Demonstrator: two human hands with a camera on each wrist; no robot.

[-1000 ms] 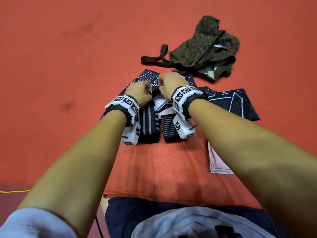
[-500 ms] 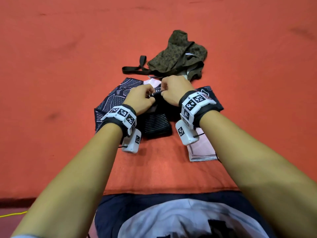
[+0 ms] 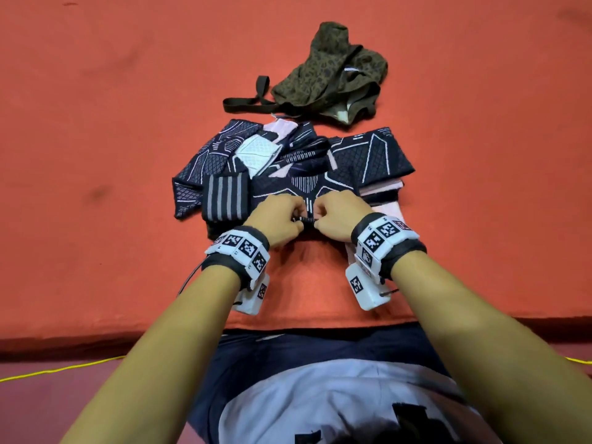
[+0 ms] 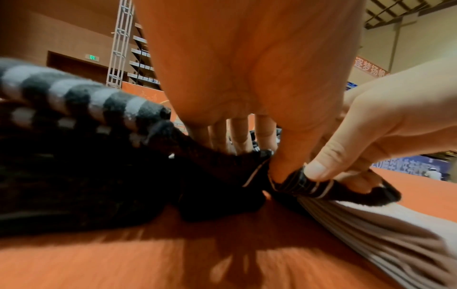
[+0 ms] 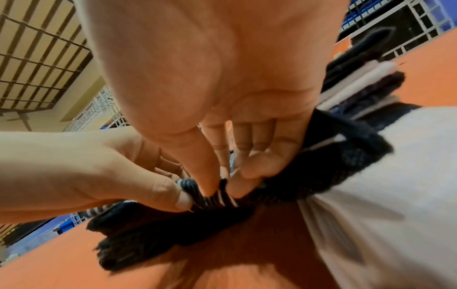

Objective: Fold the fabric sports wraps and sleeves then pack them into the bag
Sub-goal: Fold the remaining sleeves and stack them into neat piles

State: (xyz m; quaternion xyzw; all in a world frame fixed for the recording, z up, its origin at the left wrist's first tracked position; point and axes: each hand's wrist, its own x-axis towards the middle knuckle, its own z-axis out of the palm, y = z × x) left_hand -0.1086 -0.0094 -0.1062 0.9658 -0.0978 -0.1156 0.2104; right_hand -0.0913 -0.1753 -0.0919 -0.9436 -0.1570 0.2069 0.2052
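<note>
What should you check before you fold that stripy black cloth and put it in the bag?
1. Left hand pinches the striped black sleeve: ok.
2. Right hand pinches the same edge: ok.
3. Edge lifted off the orange mat: ok.
4. Folded striped wrap lies beside it, out of the way: ok.
5. Camouflage bag open and ready: cannot tell.
6. Sleeve free of the pile: cannot tell.

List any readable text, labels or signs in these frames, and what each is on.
Red banner: pale Chinese characters, too blurred to quote.
Blue banner: pale characters, unreadable.
Green door sign: no legible text.
Wrist bands: square marker codes, no words.
Wraps, bag: no text visible.
</note>
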